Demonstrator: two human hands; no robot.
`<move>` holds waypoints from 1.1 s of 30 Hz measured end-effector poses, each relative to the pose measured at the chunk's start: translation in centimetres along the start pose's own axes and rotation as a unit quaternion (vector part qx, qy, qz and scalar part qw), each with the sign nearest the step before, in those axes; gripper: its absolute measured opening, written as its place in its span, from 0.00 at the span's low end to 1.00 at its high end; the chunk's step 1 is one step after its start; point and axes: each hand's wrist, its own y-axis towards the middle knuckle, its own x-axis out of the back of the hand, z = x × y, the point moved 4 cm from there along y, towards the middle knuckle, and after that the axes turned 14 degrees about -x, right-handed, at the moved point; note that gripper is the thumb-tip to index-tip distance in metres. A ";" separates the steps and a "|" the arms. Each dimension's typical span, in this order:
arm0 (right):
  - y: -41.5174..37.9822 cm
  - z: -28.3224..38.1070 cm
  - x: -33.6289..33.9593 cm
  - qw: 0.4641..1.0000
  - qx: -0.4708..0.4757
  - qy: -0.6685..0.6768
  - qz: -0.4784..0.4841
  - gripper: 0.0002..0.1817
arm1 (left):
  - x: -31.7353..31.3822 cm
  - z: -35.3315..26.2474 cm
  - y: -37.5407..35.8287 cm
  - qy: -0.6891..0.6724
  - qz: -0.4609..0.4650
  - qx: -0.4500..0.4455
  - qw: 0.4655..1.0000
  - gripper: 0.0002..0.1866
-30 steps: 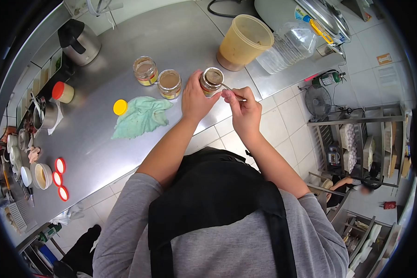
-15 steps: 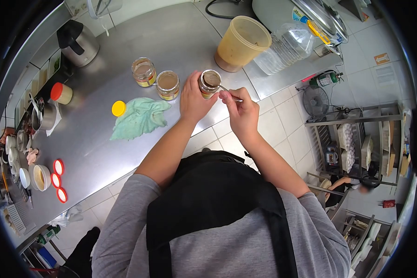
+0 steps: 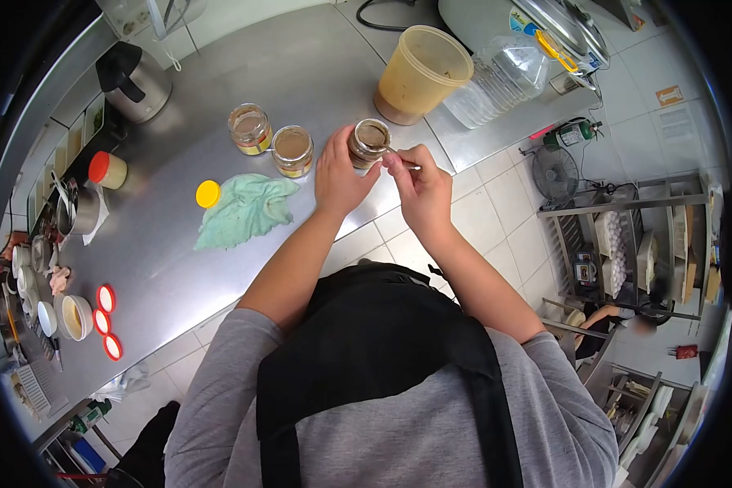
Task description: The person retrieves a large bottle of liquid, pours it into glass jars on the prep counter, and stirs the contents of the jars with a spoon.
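My left hand (image 3: 343, 172) is wrapped round the side of a glass jar (image 3: 370, 140) filled with a brown paste, near the counter's front edge. Between the fingers and thumb of my right hand (image 3: 419, 187) is the handle of a spoon (image 3: 403, 158); its bowl end is at the jar's mouth and I cannot make it out. Two more open jars of brown paste, a nearer jar (image 3: 292, 150) and a farther jar (image 3: 250, 128), stand left of my hands. A green cloth (image 3: 248, 210) lies crumpled beside a yellow lid (image 3: 208, 193).
Behind the jars stands a tall yellowish plastic tub (image 3: 424, 73), next to a clear plastic bottle (image 3: 496, 81). An electric kettle (image 3: 135, 81), a red-lidded jar (image 3: 108, 170) and three red-rimmed lids (image 3: 102, 322) are on the left. Another person's arm (image 3: 600, 315) shows at right.
The spoon's bowl, which showed over the paste, now sits lower or hidden at the jar's mouth. My right hand has shifted slightly; my left hand keeps its hold. The view has tilted slightly.
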 end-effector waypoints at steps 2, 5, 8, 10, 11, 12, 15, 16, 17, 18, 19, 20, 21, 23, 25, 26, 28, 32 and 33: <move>-0.4 0.7 0.4 0.999 0.041 0.019 -0.011 0.09 | -0.2 0.2 -0.1 -0.003 -0.014 -0.009 1.000 0.42; 0.2 0.1 0.0 1.000 0.007 0.001 -0.008 0.10 | -0.2 0.2 -0.2 -0.039 0.035 0.053 0.997 0.41; 1.1 -1.8 -0.6 0.998 -0.053 -0.025 0.027 0.10 | -0.2 0.4 -0.1 -0.034 0.037 0.054 0.997 0.42; 1.6 -2.7 -1.0 0.997 -0.066 -0.006 0.037 0.10 | -0.2 0.2 -0.1 -0.026 0.042 0.043 0.998 0.43; 1.9 -3.2 -1.2 0.996 -0.079 0.012 0.050 0.10 | -0.3 0.2 -0.1 -0.027 0.043 0.042 0.998 0.43; 2.1 -3.2 -1.3 0.996 -0.080 0.013 0.047 0.10 | 0.0 0.1 -0.1 -0.012 0.042 0.033 0.999 0.43; 2.9 -3.2 -0.7 0.994 -0.101 0.023 0.029 0.12 | 0.0 -0.1 0.0 0.008 0.050 0.029 0.998 0.44; 2.9 -3.1 -0.4 0.991 -0.118 0.039 0.040 0.12 | -0.1 0.0 0.1 0.013 0.057 0.033 0.998 0.44; 3.0 -2.9 -0.1 0.988 -0.135 0.055 0.051 0.12 | -0.2 0.0 0.1 0.012 0.061 0.029 0.998 0.44; 2.8 -2.5 0.3 0.988 -0.137 0.056 0.047 0.12 | -0.2 0.1 0.1 0.004 0.052 0.026 0.998 0.44; 2.2 -2.0 0.6 0.988 -0.130 0.068 0.044 0.10 | -0.1 0.2 -0.1 -0.004 0.042 0.023 0.999 0.44; 1.8 -1.8 0.9 0.988 -0.125 0.080 0.042 0.09 | -0.3 0.3 -0.1 -0.005 0.045 0.022 0.999 0.44; 1.3 -2.1 1.0 0.988 -0.127 0.081 0.041 0.09 | -0.3 0.4 -0.2 -0.006 0.041 0.015 0.999 0.44; 0.5 -2.5 1.0 0.985 -0.106 0.134 0.035 0.08 | -0.5 0.5 -0.1 -0.006 0.038 0.007 0.999 0.44; -0.4 -2.5 1.1 0.987 -0.086 0.138 0.015 0.10 | -0.7 0.7 -0.2 -0.026 0.033 0.010 0.999 0.43; -0.8 -2.4 1.0 0.988 -0.064 0.139 -0.005 0.11 | -0.6 0.9 -0.4 -0.026 0.034 0.008 0.999 0.43; -1.0 -2.8 0.8 0.991 -0.044 0.127 -0.015 0.11 | -0.6 0.8 -0.4 -0.021 0.041 0.020 0.999 0.42; -0.8 -2.8 0.2 0.998 -0.033 0.059 -0.017 0.12 | -0.6 0.5 -0.3 -0.025 0.051 0.027 0.998 0.42; -1.1 -2.8 0.1 0.997 -0.033 0.060 -0.019 0.12 | -0.5 0.5 -0.4 -0.029 0.048 0.025 0.998 0.42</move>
